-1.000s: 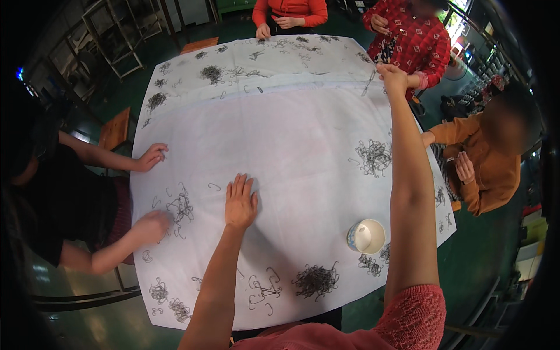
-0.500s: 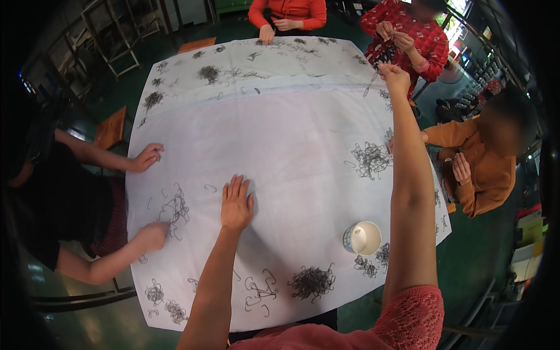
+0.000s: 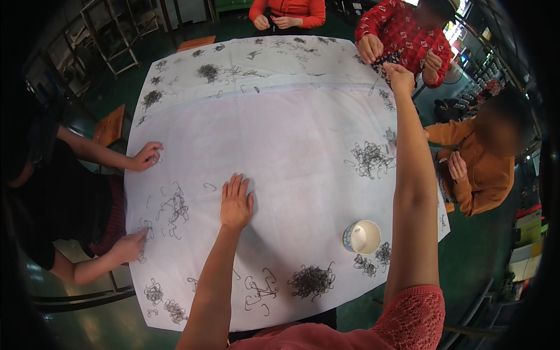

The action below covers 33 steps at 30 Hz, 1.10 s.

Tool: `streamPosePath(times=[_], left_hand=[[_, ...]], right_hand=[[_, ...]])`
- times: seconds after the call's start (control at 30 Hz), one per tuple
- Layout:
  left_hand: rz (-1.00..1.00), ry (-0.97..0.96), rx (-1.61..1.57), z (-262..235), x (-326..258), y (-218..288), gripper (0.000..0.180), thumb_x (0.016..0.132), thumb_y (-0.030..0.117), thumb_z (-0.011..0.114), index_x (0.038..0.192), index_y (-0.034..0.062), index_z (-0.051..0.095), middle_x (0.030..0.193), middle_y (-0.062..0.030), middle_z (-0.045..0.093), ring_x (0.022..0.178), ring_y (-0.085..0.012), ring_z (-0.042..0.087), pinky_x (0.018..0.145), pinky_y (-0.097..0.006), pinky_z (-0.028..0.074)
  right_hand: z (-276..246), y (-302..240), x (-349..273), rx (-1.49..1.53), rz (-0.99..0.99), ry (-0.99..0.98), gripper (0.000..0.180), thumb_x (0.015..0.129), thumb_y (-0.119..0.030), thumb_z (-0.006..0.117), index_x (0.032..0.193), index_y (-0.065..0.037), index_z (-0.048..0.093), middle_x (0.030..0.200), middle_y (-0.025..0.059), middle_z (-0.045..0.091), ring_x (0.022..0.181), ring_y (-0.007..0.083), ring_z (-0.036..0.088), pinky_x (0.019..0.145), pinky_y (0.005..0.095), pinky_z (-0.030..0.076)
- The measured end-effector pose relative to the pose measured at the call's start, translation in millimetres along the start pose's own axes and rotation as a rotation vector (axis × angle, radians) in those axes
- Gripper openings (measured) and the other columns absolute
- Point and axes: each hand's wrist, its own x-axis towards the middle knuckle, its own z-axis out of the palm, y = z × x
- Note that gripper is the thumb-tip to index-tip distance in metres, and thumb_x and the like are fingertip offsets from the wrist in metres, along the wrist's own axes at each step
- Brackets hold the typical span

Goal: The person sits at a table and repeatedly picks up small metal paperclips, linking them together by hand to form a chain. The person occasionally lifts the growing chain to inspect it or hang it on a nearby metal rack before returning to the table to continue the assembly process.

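Left hand [image 3: 236,204] lies flat, fingers spread, on the white table cover [image 3: 291,151] beside scattered wire hooks [image 3: 172,210]. Right hand [image 3: 399,77] reaches the far edge; its grip cannot be determined.

A white sheet [image 3: 280,128] covers the worktop, scattered with dark grey wire hooks [image 3: 312,281] in tangled heaps. A white paper cup [image 3: 361,237] carries a blue band. The person's own sleeve [image 3: 414,318] is coral red knit. Co-workers wear a red patterned top [image 3: 402,35], an orange jacket [image 3: 481,169], a plain red top [image 3: 289,9] and black clothing [image 3: 58,198]. The floor [image 3: 484,256] is dark green.
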Motion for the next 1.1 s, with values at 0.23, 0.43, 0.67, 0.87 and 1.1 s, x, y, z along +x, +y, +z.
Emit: streamPosePath(times=[0.23,0.43,0.67,0.87,1.1], left_hand=[[0.001,0.004,-0.005,0,0,0,0.038,0.091,0.019,0.05,0.127,0.0049,0.048,0.137,-0.0126,0.043,0.135,-0.0283,0.032,0.112,-0.046,0.023],[0.004,0.005,-0.009,2,2,1,0.038,0.091,0.018,0.05,0.126,0.0049,0.048,0.137,-0.0127,0.042,0.134,-0.0286,0.032,0.112,-0.047,0.024],[0.005,0.023,-0.02,1,1,0,0.038,0.09,0.017,0.051,0.126,0.0041,0.048,0.136,-0.0138,0.043,0.133,-0.0301,0.033,0.111,-0.049,0.024],[0.028,0.04,-0.015,0,-4,-1,0.038,0.09,0.017,0.051,0.126,0.0038,0.048,0.135,-0.0154,0.044,0.133,-0.0319,0.033,0.11,-0.049,0.025],[0.06,0.053,-0.011,14,-2,-6,0.042,0.09,0.018,0.052,0.128,0.0024,0.046,0.138,-0.0164,0.042,0.133,-0.0331,0.033,0.109,-0.051,0.025]], right_hand=[[-2,-6,0,-0.02,-0.026,0.018,0.022,0.076,-0.032,0.075,0.091,-0.014,0.075,0.078,0.0029,0.071,0.07,0.0121,0.067,0.07,0.029,0.05],[-5,-4,13,-0.072,-0.049,0.036,0.024,0.077,-0.034,0.073,0.092,-0.016,0.075,0.081,0.0052,0.071,0.076,0.017,0.068,0.073,0.0322,0.05],[-14,0,50,-0.148,-0.146,0.025,0.028,0.077,-0.034,0.073,0.098,-0.016,0.074,0.089,0.0072,0.072,0.082,0.0196,0.068,0.077,0.0344,0.05],[-39,-12,48,-0.017,-0.194,-0.039,0.03,0.077,-0.027,0.074,0.101,-0.009,0.072,0.087,0.0094,0.071,0.076,0.0162,0.067,0.073,0.029,0.051],[-172,-64,-120,0.071,-0.521,-0.155,0.022,0.081,-0.013,0.068,0.102,-0.005,0.068,0.078,0.0039,0.066,0.069,0.0105,0.06,0.063,0.0231,0.045]])
